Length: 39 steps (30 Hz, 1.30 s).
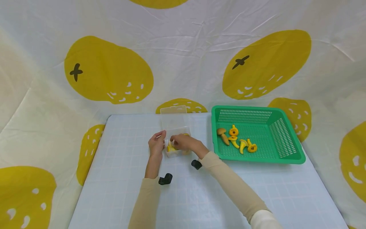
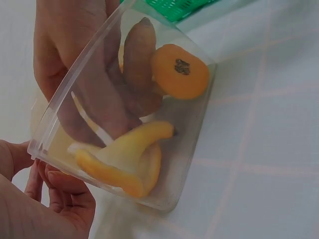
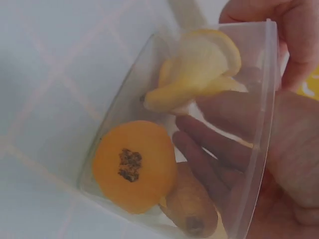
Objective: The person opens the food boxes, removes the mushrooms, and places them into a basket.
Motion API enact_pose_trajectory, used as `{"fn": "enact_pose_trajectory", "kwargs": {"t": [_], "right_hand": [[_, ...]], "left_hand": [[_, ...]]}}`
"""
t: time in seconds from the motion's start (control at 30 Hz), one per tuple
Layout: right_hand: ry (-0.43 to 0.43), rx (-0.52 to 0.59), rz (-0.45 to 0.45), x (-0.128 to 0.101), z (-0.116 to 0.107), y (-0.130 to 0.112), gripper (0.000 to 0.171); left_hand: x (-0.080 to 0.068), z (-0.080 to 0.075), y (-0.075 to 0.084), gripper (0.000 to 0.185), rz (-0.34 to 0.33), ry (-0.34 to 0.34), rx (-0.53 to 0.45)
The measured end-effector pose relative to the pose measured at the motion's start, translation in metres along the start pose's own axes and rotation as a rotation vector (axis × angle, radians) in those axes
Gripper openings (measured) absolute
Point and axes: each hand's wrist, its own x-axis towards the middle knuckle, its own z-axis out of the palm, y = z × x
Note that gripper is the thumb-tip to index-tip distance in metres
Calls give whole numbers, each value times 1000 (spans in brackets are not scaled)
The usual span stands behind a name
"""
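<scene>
Lemon-printed cloth hangs behind and around a pale blue gridded table [image 1: 123, 190]. Near its middle sits a small clear plastic box [image 1: 175, 140], its hinged lid [image 1: 173, 109] standing open on the far side. The left hand [image 1: 156, 144] holds the box's left wall, thumb curled over the rim and fingers against the outside. The right hand [image 1: 183, 142] reaches inside, its fingers [image 3: 209, 159] bent down among the contents; whether they actually pinch a piece cannot be told.

Just beneath those fingertips lies an orange mushroom [image 3: 133, 166], its round cap face turned toward the box wall, with a dark speck at its centre. Beside the fingers toward the left hand lies a yellow mushroom [image 2: 127, 159], on its side, its long axis running along the box floor and its curved stem end pointing toward the orange cap.

Well to the right of the right hand stands a green basket [image 1: 288, 156] holding more mushroom pieces [image 1: 235, 140], brown and yellow, lying flat. Nothing sits between basket and box. A black camera mount [image 1: 165, 179] shows at each wrist.
</scene>
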Motion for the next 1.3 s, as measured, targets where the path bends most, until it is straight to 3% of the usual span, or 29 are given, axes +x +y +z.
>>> {"fn": "enact_pose_trajectory", "kwargs": {"t": [0.17, 0.43, 0.7, 0.9, 1.07, 1.3], "right_hand": [[-7, 115, -72, 0, -2, 4, 28], [-26, 167, -81, 0, -3, 1, 29], [82, 213, -179, -4, -1, 5, 16], [148, 217, -213, -13, -7, 7, 11], [192, 202, -202, -21, -11, 11, 11], [267, 241, -152, -32, -15, 13, 16]], "left_hand": [[1, 0, -1, 36, 2, -5, -10], [0, 0, 0, 36, 3, 6, -6], [-2, 0, 0, 37, -8, -2, 6], [0, 1, -3, 36, 27, -5, -36], [-1, 1, -2, 33, 41, 1, -33], [0, 1, -1, 37, -1, 18, 52]]}}
